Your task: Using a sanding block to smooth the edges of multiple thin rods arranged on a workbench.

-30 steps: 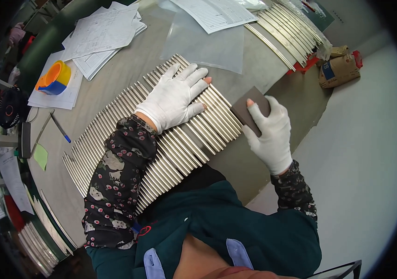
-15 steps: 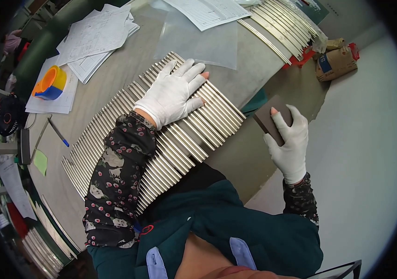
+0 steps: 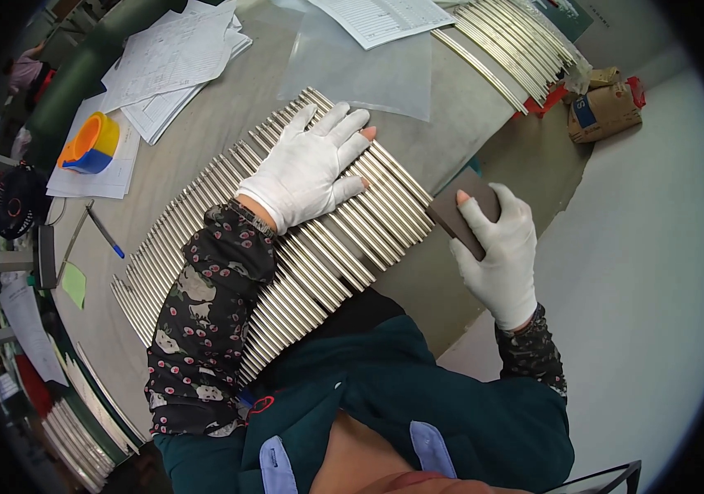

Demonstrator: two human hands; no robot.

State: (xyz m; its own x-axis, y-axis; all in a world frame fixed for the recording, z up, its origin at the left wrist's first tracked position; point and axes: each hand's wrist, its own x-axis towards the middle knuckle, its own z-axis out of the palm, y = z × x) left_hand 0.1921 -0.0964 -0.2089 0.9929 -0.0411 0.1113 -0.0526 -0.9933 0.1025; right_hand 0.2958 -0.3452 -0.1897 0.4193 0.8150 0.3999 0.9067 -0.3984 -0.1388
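Note:
A wide row of silvery metal rods (image 3: pixel 296 292) lies side by side on the grey table. My left hand (image 3: pixel 306 169), in a white glove with some bare fingertips, rests flat across the rods with its fingers spread. Beyond the rods' right end, my right hand (image 3: pixel 502 255), gloved the same way, grips a brown-grey rectangular block (image 3: pixel 451 217) between thumb and fingers. One corner of this block is right by the rod ends at the table edge; whether it touches them I cannot tell.
Printed sheets (image 3: pixel 170 62) and a clear plastic sheet (image 3: pixel 356 70) lie behind the rods. At the left are a yellow-and-blue ring-shaped holder (image 3: pixel 90 144) and a pen (image 3: pixel 106 232). More rods (image 3: pixel 512 49) lie far right, near a brown bag (image 3: pixel 605 114) on the floor.
My right hand has moved left with the block, bringing it close to the rod ends. My left hand stays on the rods. The whole view has shifted slightly.

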